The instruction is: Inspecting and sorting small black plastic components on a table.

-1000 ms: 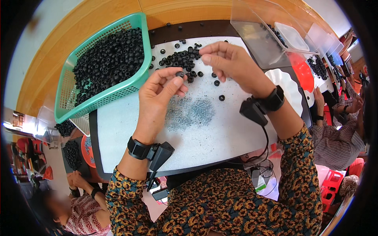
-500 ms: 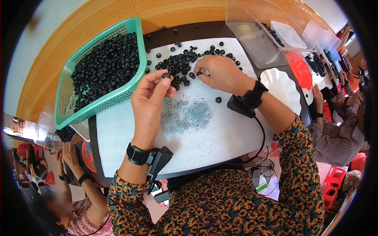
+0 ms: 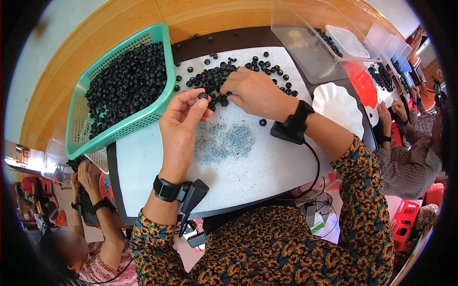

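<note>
Between the thumb and fingertips of my left hand (image 3: 183,114) is a small black round part (image 3: 203,96) with a hole in its end, facing up. My right hand (image 3: 260,93) reaches into the near edge of a loose pile of the same black parts (image 3: 210,76). Its fingers are curled together among them; whether a part is pinched there is hidden. One black part (image 3: 263,122) lies alone by my right wrist. Nearer to me, many tiny clear bluish beads (image 3: 224,143) are spread over the white mat (image 3: 272,167).
A green basket (image 3: 170,71) full of black parts stands at the left. Clear plastic bins (image 3: 305,52) are at the back right, beside a white scalloped dish (image 3: 336,112) and a red tray (image 3: 361,86). A cable (image 3: 317,164) trails from my right wrist. Co-workers' hands (image 3: 88,178) work at both sides.
My right hand has moved left and slightly down along the pile, and the part its fingertips showed is out of sight. My left hand has kept its black part, almost still.
</note>
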### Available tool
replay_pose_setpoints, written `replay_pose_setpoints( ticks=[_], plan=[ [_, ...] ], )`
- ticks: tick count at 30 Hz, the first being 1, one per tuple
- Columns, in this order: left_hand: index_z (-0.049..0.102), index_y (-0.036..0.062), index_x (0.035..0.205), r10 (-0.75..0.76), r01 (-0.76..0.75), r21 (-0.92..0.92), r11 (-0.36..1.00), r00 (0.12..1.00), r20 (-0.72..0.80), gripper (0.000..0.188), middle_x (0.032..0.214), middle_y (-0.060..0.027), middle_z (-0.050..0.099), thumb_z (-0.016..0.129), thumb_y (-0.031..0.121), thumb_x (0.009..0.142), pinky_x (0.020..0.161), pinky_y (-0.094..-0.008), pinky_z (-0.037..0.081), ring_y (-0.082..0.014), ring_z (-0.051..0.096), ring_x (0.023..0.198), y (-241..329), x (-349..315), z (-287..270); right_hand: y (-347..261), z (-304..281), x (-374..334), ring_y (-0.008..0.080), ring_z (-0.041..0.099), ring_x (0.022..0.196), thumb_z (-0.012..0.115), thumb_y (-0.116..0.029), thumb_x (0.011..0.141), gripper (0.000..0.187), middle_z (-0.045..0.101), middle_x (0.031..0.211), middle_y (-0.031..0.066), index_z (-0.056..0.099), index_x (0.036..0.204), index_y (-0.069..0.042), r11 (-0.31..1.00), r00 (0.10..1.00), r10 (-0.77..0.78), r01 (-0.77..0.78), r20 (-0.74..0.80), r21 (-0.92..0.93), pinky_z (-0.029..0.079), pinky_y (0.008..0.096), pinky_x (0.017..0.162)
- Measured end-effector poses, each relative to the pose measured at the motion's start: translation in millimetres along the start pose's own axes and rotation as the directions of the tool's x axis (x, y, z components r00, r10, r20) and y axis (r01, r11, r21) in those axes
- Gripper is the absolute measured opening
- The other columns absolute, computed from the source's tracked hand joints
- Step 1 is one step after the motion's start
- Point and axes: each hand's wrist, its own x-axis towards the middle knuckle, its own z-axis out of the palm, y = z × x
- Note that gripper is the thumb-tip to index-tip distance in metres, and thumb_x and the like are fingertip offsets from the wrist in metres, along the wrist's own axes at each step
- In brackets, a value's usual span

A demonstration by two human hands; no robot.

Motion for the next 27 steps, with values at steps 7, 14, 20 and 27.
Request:
replay_pose_setpoints(
  ticks=[7,14,20,27],
  plan=[
    [0.062,0.002,0.114,0.009,-0.009,0.0,1.0,1.0,0.012,0.024,0.099,-0.0068,0.066,0.062,0.013,0.092,0.072,-0.0237,0.049,-0.0104,0.061,0.079,1.8,-0.3,1.5,11.8,-3.2,-5.5,0.0295,0.059,0.09,0.065,-0.006,0.082,0.013,0.063,0.087,0.0107,0.07,0.093,-0.003,0.991,0.999,0.005,-0.001,-0.033,0.131,0.048,0.0376,0.08],
    [0.062,0.0024,0.114,0.006,-0.006,-0.017,1.0,1.0,0.02,0.024,0.098,-0.0066,0.066,0.064,0.013,0.092,0.071,-0.0235,0.049,-0.0101,0.061,0.079,-0.6,0.6,1.0,17.6,-4.4,-10.7,0.03,0.06,0.089,0.061,-0.006,0.08,0.015,0.065,0.091,0.0119,0.072,0.089,-0.003,0.991,0.997,0.033,-0.024,-0.066,0.133,0.049,0.0395,0.08],
    [0.063,0.0023,0.113,-0.012,0.012,-0.002,1.0,1.0,0.019,0.024,0.097,-0.0069,0.067,0.064,0.012,0.091,0.071,-0.0237,0.049,-0.01,0.061,0.079,1.9,0.1,0.7,6.1,-13.1,-7.0,0.0286,0.06,0.078,0.061,-0.007,0.077,0.012,0.061,0.082,0.0125,0.064,0.088,-0.002,0.972,0.966,0.16,-0.118,-0.203,0.205,0.05,0.0381,0.072],
    [0.063,0.0011,0.112,-0.029,0.029,-0.008,1.0,0.998,0.054,0.023,0.097,-0.008,0.067,0.064,0.01,0.091,0.071,-0.0241,0.051,-0.0107,0.062,0.079,3.0,-0.4,2.8,7.7,-14.9,-7.0,0.0205,0.06,0.074,0.062,-0.006,0.08,0.016,0.059,0.08,0.0084,0.063,0.096,-0.002,0.935,0.958,0.232,-0.173,-0.168,0.308,0.049,0.032,0.068]
  ],
)
